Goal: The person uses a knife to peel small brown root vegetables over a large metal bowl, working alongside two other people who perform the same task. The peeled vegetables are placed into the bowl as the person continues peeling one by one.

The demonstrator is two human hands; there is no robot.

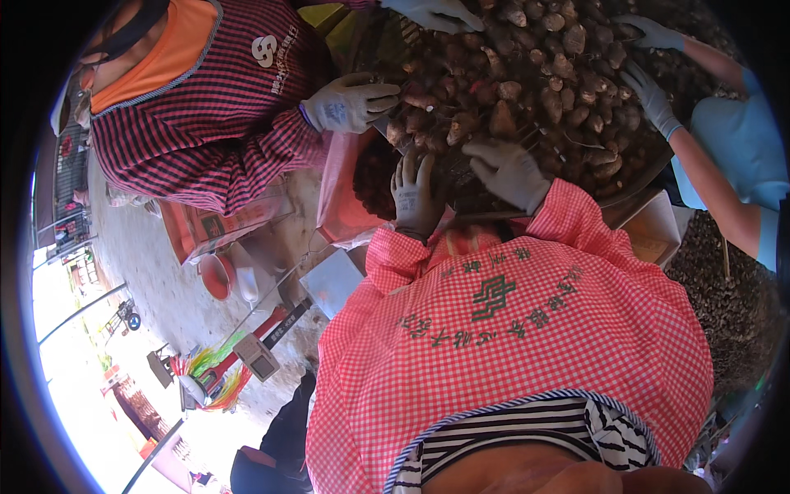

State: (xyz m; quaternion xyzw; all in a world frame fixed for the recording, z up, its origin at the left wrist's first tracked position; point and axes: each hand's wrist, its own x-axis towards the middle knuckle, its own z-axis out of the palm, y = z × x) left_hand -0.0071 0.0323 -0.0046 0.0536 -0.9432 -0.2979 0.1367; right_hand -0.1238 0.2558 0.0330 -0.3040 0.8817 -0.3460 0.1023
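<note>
A heap of brown, hairy root tubers that look like small taro corms [503, 120] covers a dark sorting surface in front of me. My left hand [415, 196], in a pale work glove, has its fingers spread beside the near left part of the heap. It is above the rim of a red box [339, 191] whose inside holds dark tubers [374, 179]. Over the near edge of the surface reaches my right hand [509, 175], also gloved, with fingers apart close to the nearest tubers. No tuber shows in either hand; their palms are hidden.
A co-worker's gloved hand [352, 103] rests at the heap's left side. Across it, another person's gloved hands [651, 99] touch tubers. Cardboard box [645, 228] stands at right. On the left floor are a red bucket [217, 276] and a platform scale with a display [256, 357].
</note>
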